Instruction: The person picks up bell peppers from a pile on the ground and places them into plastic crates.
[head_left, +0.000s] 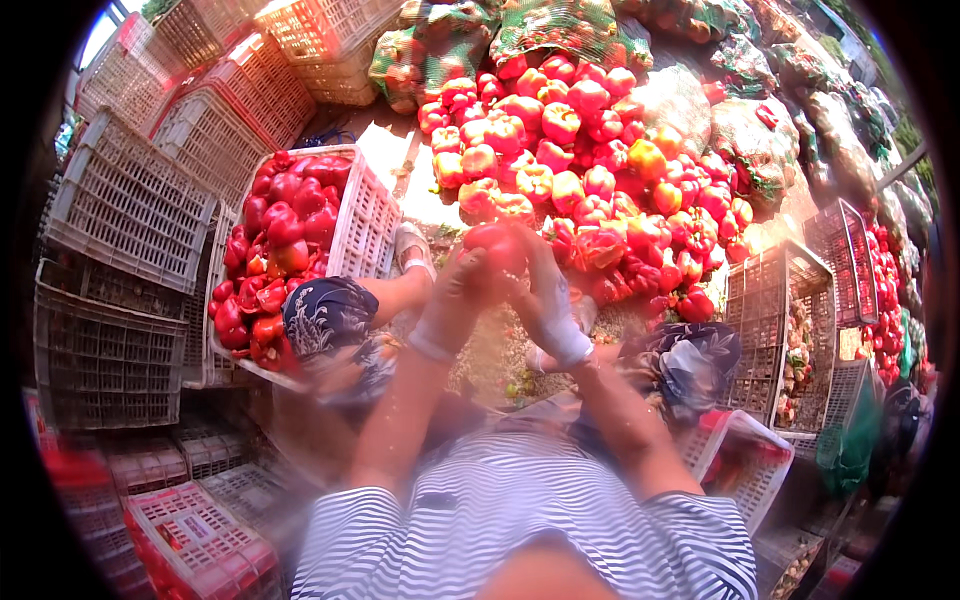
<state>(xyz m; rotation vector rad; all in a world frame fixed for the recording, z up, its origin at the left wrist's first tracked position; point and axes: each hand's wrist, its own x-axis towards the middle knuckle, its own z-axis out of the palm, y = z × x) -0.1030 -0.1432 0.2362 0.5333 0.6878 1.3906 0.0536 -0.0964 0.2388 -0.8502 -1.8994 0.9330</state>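
Between my two gloved hands, in front of my knees, is a red bell pepper (494, 245). My left hand (452, 300) is closed around its left side. On the other side my right hand (546, 302) has its fingers against the pepper; they are smeared by motion and partly hidden. Just beyond lies a large heap of red bell peppers (560, 125), some with yellow patches. To the left of my knee stands a pale plastic crate (372, 215) filled with red peppers (285, 225), several of which look cut or hollowed.
Stacked plastic crates (130, 210) line the left side. Green mesh sacks (555, 25) stand behind the heap, with more at the right. Another crate (755, 310) holds pale scraps on the right. Pale bits (490, 350) litter the ground between my feet. A red crate (205, 540) lies lower left.
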